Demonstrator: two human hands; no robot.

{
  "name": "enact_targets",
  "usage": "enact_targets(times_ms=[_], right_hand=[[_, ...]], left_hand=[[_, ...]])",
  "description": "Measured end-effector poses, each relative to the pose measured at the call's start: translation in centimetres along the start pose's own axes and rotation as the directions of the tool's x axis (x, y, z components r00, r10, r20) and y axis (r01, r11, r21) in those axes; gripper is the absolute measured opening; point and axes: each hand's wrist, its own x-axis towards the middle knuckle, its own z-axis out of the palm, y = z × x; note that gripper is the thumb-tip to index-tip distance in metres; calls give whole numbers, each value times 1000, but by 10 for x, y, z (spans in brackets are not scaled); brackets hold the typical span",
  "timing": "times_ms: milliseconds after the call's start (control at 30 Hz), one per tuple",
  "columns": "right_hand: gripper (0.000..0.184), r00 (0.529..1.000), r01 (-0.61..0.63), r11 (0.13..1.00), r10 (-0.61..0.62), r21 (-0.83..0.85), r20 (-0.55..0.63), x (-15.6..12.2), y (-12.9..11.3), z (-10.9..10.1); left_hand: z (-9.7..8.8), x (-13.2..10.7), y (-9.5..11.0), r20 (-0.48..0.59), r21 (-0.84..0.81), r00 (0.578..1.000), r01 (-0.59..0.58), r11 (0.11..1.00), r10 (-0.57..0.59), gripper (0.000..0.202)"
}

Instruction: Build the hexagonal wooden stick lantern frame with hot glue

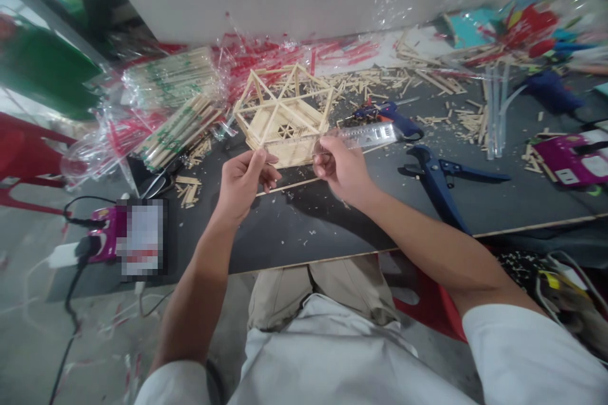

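Observation:
A clear ruler (368, 135) is pinched in my right hand (339, 164), its printed end sticking out to the right. The ruler runs left toward my left hand (247, 180), whose thumb and forefinger are pressed together at its other end. Just behind both hands stands a six-sided frame of thin wooden sticks (280, 104), with spokes meeting at the top and a small star-shaped piece inside. The ruler lies across the near side of this frame; whether it touches is hard to see. A thin stick lies on the table below my hands.
Blue cutters (439, 180) lie to the right, with a blue glue gun (401, 121) behind them. Bundles of wrapped sticks (175, 130) sit at left. Clear glue sticks (496, 114), a second glue gun (553, 92), purple power strips (572, 158) and cut stick pieces surround the dark table (327, 228).

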Motion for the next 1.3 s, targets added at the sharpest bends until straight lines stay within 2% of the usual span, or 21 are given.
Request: enact_targets(times_ms=[133,500,1300], right_hand=[[40,1000,-5,1000,5,-15,27,0,-1,-1],[43,1000,25,1000,-25,2,5,-1,1,0],[43,1000,-12,999,13,-42,8,0,1,-1]], left_hand=[[-1,0,0,4,14,1000,1,1000,-1,55],[0,-1,1,18,1,1000,-9,1000,9,55],[0,-1,2,6,27,1000,8,1000,-8,54]])
